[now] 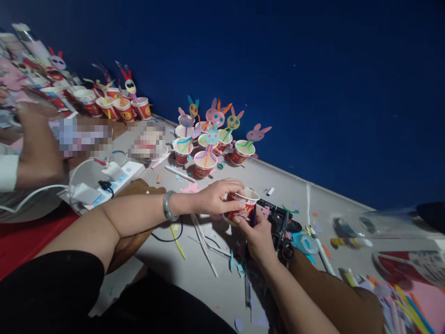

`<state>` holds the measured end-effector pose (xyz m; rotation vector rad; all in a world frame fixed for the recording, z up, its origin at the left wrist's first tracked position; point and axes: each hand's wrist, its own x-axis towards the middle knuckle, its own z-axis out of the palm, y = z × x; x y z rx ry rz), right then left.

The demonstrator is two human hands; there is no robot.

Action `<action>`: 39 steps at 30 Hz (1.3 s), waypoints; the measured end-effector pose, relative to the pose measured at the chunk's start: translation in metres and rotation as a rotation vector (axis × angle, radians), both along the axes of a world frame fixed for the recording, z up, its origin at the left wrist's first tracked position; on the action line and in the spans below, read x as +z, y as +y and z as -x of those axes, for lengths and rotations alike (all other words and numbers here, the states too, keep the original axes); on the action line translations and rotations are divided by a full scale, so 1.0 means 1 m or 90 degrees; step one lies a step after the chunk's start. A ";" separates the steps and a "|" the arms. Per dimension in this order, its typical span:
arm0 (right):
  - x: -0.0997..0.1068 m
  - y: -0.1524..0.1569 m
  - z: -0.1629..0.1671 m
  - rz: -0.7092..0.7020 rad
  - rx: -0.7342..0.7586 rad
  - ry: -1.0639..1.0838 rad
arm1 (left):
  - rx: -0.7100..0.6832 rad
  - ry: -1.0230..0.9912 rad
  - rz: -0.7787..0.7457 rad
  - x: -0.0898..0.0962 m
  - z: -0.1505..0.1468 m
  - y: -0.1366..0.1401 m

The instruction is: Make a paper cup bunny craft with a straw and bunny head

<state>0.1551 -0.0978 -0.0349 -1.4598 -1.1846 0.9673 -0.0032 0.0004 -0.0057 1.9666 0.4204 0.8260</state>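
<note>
A red and white paper cup (pixel 245 199) is held over the table, its open rim tilted up. My left hand (pixel 220 197), with a bangle on the wrist, wraps round the cup from the left, fingers at the rim. From below and right, my right hand (pixel 259 234) grips the cup's side, thumb against its wall. A dark purple piece (pixel 255 215) shows by the right fingers; its kind is unclear. Beyond stand several paper cups (pixel 206 166) with paper rabbit heads (pixel 212 135) on coloured stems.
Scissors (pixel 285 250), blue tape (pixel 306 243), white sticks (pixel 205 246) and paper scraps lie around my hands. To the left are a power strip (pixel 120 178) with cables and a co-worker's arm (pixel 40 144). More decorated cups (pixel 123 110) stand farther back. A dark blue wall (pixel 295 93) borders the table.
</note>
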 end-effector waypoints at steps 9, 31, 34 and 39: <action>0.000 -0.003 -0.005 -0.014 -0.001 -0.010 | 0.005 0.019 0.242 0.011 0.007 0.010; 0.015 -0.011 -0.029 -0.223 0.057 -0.450 | 0.024 0.078 0.055 0.008 0.007 0.012; 0.015 -0.010 -0.028 -0.203 0.043 -0.464 | 0.027 0.068 0.000 0.005 0.007 0.012; 0.013 -0.010 -0.028 -0.205 0.042 -0.471 | 0.028 0.084 -0.045 0.003 0.006 0.013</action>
